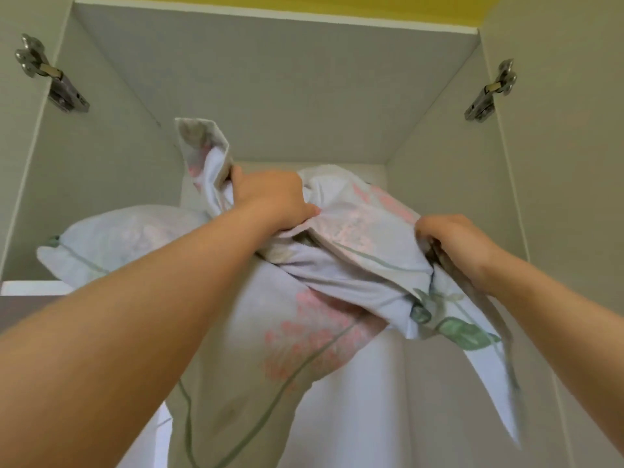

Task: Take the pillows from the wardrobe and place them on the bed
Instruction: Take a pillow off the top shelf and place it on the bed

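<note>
While both hands, left hand (270,197) and right hand (456,244), clench the floral pillow (304,332), it sags below each grip.

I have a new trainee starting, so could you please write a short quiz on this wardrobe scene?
1. True or false: both hands grip the same floral pillow.
2. Where does the second pillow lie: A) on the shelf, to the left, B) on the floor, C) on a bed?
3. What metal parts sit on the side walls?

Key: 1. True: the left hand and right hand both clutch its cover. 2. A. 3. Door hinges.
</note>
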`<state>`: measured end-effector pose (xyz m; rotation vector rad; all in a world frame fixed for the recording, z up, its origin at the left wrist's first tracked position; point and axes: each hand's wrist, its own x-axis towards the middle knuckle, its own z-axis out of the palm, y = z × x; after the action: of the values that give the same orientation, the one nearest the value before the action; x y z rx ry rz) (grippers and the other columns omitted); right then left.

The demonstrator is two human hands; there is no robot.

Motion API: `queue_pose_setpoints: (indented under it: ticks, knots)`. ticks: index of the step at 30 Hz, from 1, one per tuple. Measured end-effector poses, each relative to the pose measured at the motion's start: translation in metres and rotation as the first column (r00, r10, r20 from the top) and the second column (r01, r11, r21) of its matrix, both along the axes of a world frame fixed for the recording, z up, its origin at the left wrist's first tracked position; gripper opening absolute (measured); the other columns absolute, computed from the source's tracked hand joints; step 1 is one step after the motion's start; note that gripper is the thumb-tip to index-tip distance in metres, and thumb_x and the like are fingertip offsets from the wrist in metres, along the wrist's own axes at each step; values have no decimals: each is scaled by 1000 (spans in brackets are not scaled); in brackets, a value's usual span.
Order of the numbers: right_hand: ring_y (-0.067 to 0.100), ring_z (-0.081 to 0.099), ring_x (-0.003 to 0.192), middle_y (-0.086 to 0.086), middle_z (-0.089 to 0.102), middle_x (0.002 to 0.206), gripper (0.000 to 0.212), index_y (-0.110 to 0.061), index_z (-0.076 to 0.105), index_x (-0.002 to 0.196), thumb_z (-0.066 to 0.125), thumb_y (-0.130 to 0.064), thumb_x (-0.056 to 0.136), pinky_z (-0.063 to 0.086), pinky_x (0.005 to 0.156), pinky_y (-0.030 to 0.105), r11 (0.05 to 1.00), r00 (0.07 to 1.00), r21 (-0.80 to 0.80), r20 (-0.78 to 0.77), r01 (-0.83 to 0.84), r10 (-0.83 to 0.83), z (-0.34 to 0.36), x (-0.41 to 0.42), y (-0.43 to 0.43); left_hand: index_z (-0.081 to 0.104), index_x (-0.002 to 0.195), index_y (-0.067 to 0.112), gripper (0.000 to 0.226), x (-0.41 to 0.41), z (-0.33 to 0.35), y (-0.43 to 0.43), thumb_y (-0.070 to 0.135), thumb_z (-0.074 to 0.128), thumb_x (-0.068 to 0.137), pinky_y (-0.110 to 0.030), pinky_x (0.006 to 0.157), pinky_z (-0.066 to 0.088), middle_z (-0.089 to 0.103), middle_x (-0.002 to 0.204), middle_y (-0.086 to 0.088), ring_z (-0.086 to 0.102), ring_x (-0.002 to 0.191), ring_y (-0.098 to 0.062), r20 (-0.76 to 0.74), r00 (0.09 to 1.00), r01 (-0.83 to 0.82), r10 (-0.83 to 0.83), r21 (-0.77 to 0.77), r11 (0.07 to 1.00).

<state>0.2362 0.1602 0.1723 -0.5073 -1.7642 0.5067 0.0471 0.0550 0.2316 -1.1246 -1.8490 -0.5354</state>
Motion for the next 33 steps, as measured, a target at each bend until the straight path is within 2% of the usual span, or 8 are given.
queue_pose_setpoints:
  ticks: [3,8,13,18,21,25,29,33]
  knots:
    - [26,53,86,11,61,93,26,-18,57,82,49,-43,85,43,77,31,991,985,54,-128,121,-114,21,-25,-6,58,78,18,28,-12,-31,3,38,43,91,-40,90,25,69,91,-11,60,88,-30,-192,978,135,-80,297,945]
    - [39,20,138,13,19,151,93,-31,15,143,51,-74,68,16,113,49,963,956,-37,133,267,-260,37,-76,-5,55,62,13,33,-45,-80,2,30,46,88,-37,82,24,62,60,-6,61,64,-27,-399,900,376,-177,502,779]
    - [36,39,124,12,45,133,81,-28,33,130,60,-69,66,31,100,51,945,940,-22,114,327,-322,18,-100,4,59,63,12,41,-54,-98,-4,36,37,88,-36,82,24,65,63,-6,62,68,-28,-347,896,431,-277,525,734]
    - [32,52,86,5,55,83,36,-17,36,79,62,-41,79,36,78,40,926,940,169,-113,338,-323,-3,-102,8,66,86,15,49,-35,-47,-15,47,29,92,-42,92,30,69,101,-16,58,102,-35,41,958,218,-284,542,811]
    - [31,46,74,1,44,68,46,-26,21,60,62,-28,80,29,67,38,881,934,324,-211,344,-287,-23,-97,9,55,109,23,42,-19,-7,-11,55,43,84,-49,99,25,53,125,-14,41,121,-33,87,982,107,-167,471,875]
    - [37,50,76,5,41,67,54,-31,13,58,63,-17,75,22,63,34,769,939,540,-211,342,-270,-45,-87,13,23,139,35,87,4,18,7,74,51,67,-62,108,10,15,154,-13,12,140,-39,150,978,105,-144,244,964]
    - [35,51,70,14,47,67,25,-24,29,65,51,-35,71,27,61,36,685,940,646,-189,336,-283,-53,-77,15,24,136,28,77,1,10,22,59,58,74,-42,87,35,51,129,-16,49,117,-37,128,980,116,-151,249,962]
    - [33,44,100,10,46,97,44,-9,54,101,68,-40,73,34,83,42,872,952,396,-214,288,-217,-51,-75,15,46,114,15,39,-9,-6,16,38,55,84,-37,69,36,64,104,-17,58,94,-38,-153,956,291,-249,422,858]
